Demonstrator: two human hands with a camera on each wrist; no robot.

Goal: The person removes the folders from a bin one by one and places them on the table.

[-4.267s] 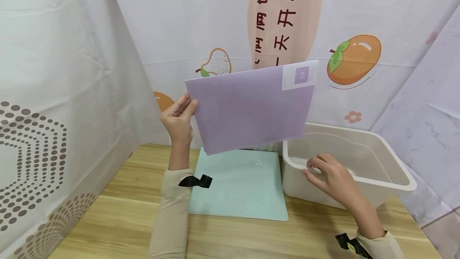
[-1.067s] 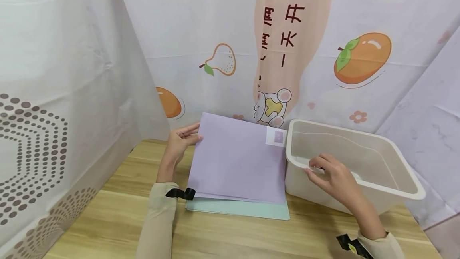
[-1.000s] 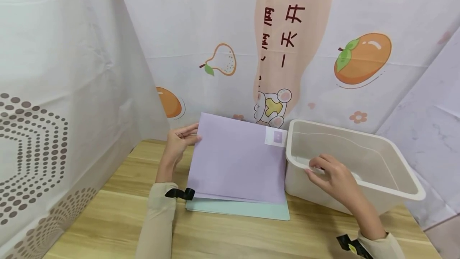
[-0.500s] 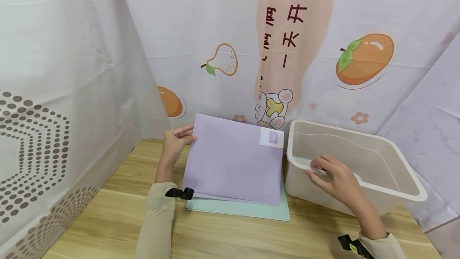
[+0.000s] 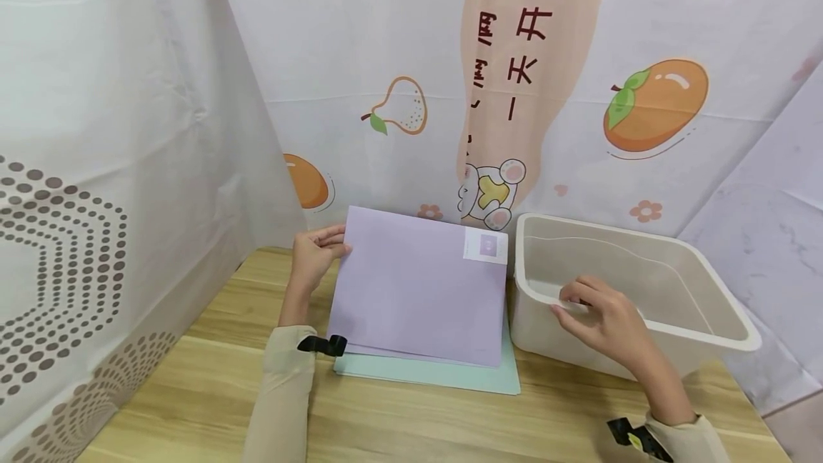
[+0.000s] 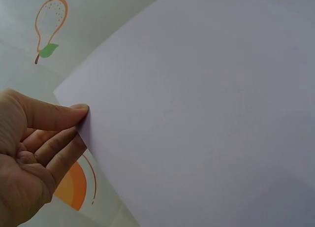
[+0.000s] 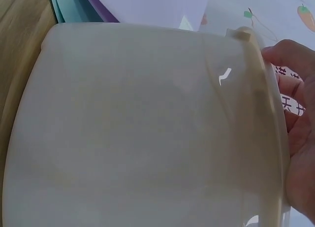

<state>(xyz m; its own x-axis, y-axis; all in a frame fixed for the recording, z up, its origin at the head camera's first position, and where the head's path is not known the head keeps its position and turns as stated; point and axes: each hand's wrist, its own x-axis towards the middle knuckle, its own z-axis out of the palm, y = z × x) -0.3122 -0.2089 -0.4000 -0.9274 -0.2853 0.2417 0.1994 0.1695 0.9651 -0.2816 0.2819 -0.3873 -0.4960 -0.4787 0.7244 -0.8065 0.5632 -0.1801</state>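
Observation:
My left hand (image 5: 313, 257) pinches the left edge of a purple paper folder (image 5: 418, 291) near its upper corner, thumb in front and fingers behind. A white label (image 5: 485, 245) sits at the folder's upper right corner. The purple folder leans with its far edge raised, over a mint green folder (image 5: 444, 375) whose front strip shows on the table. In the left wrist view the thumb and fingers (image 6: 56, 116) grip the purple sheet's edge. My right hand (image 5: 601, 316) holds the near rim of a white plastic bin (image 5: 720, 291), thumb outside and fingers curled inside.
The bin stands right of the folders on a wooden table (image 5: 212, 391). A printed fruit-pattern cloth (image 5: 360, 34) hangs close behind, and a dotted white cloth (image 5: 154, 184) borders the left side.
The purple folder came down from in front of the backdrop to over the mint green folder, then shifted slightly left with my left hand. My right hand has stayed on the bin's rim.

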